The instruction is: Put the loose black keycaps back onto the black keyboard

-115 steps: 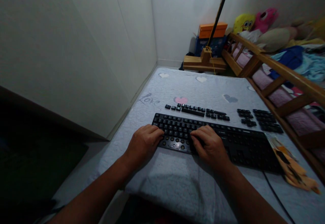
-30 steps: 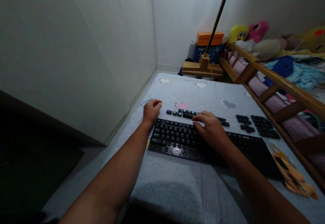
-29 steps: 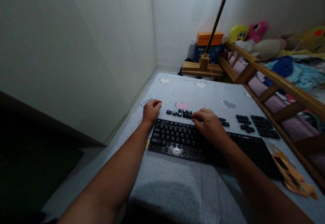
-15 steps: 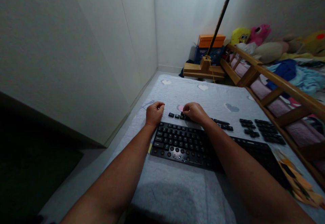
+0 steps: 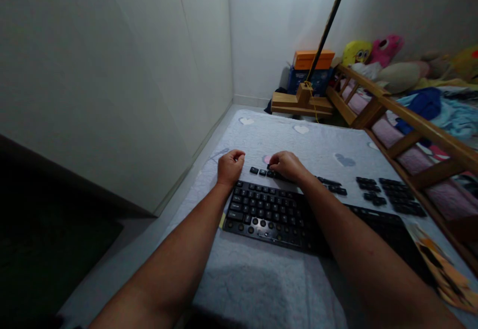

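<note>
A black keyboard lies across the cloth below my hands, with keycaps on its upper rows and bare key posts along its front rows. My left hand is curled closed by the keyboard's top left corner; whatever its fingers pinch, if anything, is too small to make out. Beyond the keyboard, my right hand reaches down with fingers pinched at a row of loose keycaps. A dark keycap shows at its fingertips. My right forearm hides part of the keyboard's middle.
More loose keycaps are grouped at the right. An orange cloth with dark slim tools lies beside the keyboard's right end. A wooden bed rail borders the right side, a white cabinet the left. A wooden stand is beyond the far edge.
The view has shifted slightly, so everything sits a little further right or lower. Both hands keep nearly the same pose and place over the cloth.
</note>
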Tool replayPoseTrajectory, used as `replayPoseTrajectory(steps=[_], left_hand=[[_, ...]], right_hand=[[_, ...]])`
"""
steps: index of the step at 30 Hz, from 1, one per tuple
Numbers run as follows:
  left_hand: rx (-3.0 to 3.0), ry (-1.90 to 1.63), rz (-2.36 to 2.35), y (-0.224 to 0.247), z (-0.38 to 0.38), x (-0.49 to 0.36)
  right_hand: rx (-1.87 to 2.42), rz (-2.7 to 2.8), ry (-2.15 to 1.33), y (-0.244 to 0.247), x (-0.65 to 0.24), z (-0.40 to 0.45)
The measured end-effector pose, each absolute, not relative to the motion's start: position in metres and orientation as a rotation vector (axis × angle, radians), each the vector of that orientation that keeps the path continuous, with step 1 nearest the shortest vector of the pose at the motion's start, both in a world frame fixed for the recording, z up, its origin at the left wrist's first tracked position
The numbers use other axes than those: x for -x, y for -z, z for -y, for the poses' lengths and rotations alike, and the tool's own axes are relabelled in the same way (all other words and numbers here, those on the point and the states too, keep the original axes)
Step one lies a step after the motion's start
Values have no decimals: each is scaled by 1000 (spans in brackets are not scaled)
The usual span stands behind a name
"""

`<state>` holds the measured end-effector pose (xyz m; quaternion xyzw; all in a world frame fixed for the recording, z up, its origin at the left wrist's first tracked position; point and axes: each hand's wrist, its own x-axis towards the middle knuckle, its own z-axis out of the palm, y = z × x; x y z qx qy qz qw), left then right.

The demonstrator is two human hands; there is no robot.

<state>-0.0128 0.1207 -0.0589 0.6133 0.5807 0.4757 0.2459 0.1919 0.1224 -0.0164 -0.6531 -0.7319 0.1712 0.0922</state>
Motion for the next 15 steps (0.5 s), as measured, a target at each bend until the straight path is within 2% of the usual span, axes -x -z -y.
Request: replayPoseTrajectory(steps=[5,9,15], left_hand=[[-1662,-1299,-1584,60,-121,13],[-1645,-1305,-1578,63,-123,13],[-1625,-1315,-1561,67,-125,13]], right_hand=[[1845,2113,-509,-6,-192,-106],[1548,2146,-482,-23,-187,-59],[1458,2201,-592,-11,-170,20]])
